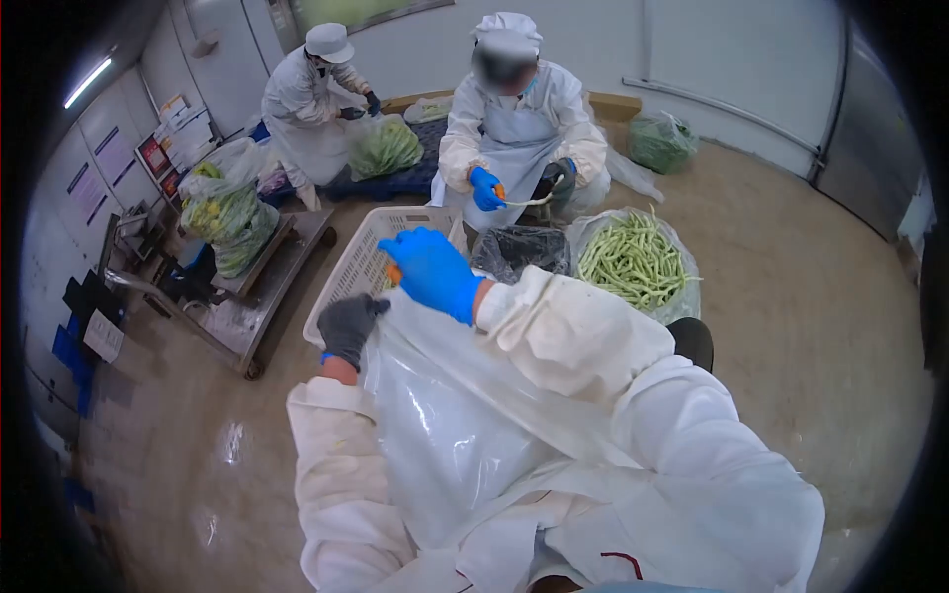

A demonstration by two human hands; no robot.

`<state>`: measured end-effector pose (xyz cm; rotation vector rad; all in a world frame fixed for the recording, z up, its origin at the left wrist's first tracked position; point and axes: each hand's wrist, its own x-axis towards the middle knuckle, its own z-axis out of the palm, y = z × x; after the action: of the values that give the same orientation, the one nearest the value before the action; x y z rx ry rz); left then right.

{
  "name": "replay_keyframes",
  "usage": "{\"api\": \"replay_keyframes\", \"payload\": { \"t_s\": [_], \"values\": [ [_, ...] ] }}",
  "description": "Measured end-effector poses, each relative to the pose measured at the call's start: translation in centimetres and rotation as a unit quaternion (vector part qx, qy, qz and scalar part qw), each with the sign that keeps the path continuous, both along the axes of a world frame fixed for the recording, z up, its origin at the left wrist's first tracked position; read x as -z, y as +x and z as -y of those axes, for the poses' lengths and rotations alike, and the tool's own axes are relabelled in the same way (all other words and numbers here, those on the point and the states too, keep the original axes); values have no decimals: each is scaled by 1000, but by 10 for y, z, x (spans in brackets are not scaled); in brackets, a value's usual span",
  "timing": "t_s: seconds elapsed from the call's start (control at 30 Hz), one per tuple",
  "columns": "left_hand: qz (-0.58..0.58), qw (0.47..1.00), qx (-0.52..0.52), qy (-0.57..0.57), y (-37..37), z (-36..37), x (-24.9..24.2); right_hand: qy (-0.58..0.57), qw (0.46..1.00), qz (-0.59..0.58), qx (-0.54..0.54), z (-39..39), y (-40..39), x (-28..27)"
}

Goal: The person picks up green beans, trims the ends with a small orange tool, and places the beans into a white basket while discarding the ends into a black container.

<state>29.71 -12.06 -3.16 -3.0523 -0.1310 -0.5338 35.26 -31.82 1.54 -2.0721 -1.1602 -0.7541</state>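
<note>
My right hand (432,275), in a blue glove, is closed around a small orange-handled tool (393,273); its working end is hidden. Close below and to the left is my left hand (351,328) in a dark grey glove, its fingers curled together at the edge of my white plastic apron (445,425). Whatever those fingers hold, if anything, does not show clearly. Both hands are over the near side of a white slatted crate (341,272), whose inside is mostly blocked by my hands. Beyond my right forearm, a clear bag of long green beans (638,259) stands on the floor.
Opposite me, a seated co-worker (519,128) holds an orange-handled tool and a long bean. A black bag (521,252) lies between us. Another person (311,99) bends over bagged greens (386,148). At left stands a metal cart (232,321) with a vegetable bag (229,222).
</note>
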Motion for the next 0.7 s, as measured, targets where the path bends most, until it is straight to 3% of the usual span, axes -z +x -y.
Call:
{"api": "replay_keyframes", "payload": {
  "t_s": [0.07, 0.1, 0.2, 0.3, 0.47, 0.5, 0.57, 0.6, 0.7],
  "values": [
    [-31, 999, -19, 13, 3, -14, 63, -40, 998, 33, -40, 10, -17, 0],
    [-107, 993, -39, 34, 9, -23, 98, -107, 992, 13, -58, 24, -26, -1],
    [-236, 971, -20, 19, -11, -44, 108, -144, 981, 2, -128, 69, -42, -6],
    [-318, 946, 44, 34, -6, -97, 142, -123, 985, 14, -118, 115, -48, -26],
    [-243, 969, 19, 29, 30, -61, 98, -136, 977, 124, -107, 144, -97, -123],
    [-195, 979, 45, 36, 33, -31, 79, -143, 972, 144, -122, 146, -109, -138],
    [-105, 976, 179, -73, 63, -19, 112, -155, 960, 185, -139, 142, -127, -151],
    [-157, 974, 163, -4, 53, 35, 67, -159, 955, 206, -144, 140, -135, -155],
    [-148, 947, 252, -132, 47, 94, 73, -161, 943, 249, -155, 129, -148, -155]
  ]
}}
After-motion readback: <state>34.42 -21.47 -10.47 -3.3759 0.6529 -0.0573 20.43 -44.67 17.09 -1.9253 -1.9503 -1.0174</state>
